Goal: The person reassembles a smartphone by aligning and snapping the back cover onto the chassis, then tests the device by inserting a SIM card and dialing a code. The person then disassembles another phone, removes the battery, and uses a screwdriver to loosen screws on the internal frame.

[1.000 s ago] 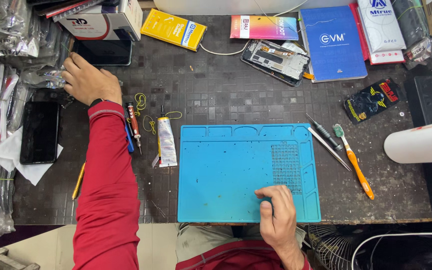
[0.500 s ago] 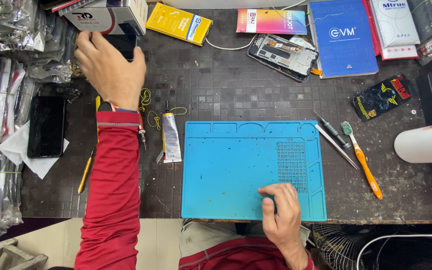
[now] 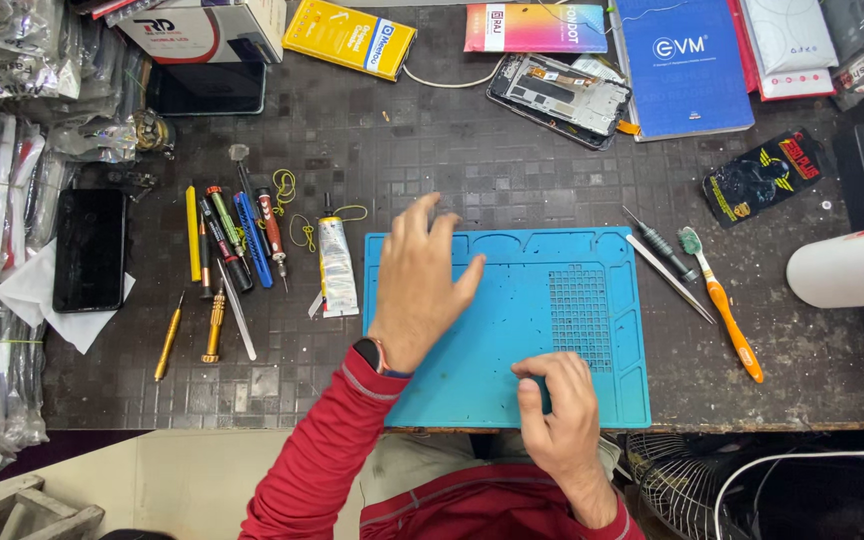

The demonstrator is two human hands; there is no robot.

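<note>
At the far left a black phone [image 3: 90, 250] lies face up on a sheet of white paper [image 3: 32, 300]. Next to it a row of screwdrivers and pens [image 3: 232, 240] rests on the dark worktop [image 3: 452, 150], with a small brass-handled driver [image 3: 214, 325] below them. Just right of these lies a tube of adhesive [image 3: 336, 268], its side close to the left edge of the blue silicone repair mat [image 3: 592, 260].

The left hand [image 3: 420, 285] is over the mat's left part, fingers spread and empty, wrist wearing a dark watch; whether the palm touches the mat cannot be told. The right hand [image 3: 557, 410] rests on the mat's near edge, fingers curled downward against the surface; whether it pinches anything cannot be told.

Right of the mat lie tweezers [image 3: 670, 278], a dark pointed tool [image 3: 658, 243] and an orange-handled toothbrush [image 3: 722, 305]. Farther back sits a bare phone frame [image 3: 558, 98] beside a blue booklet [image 3: 680, 65].
</note>
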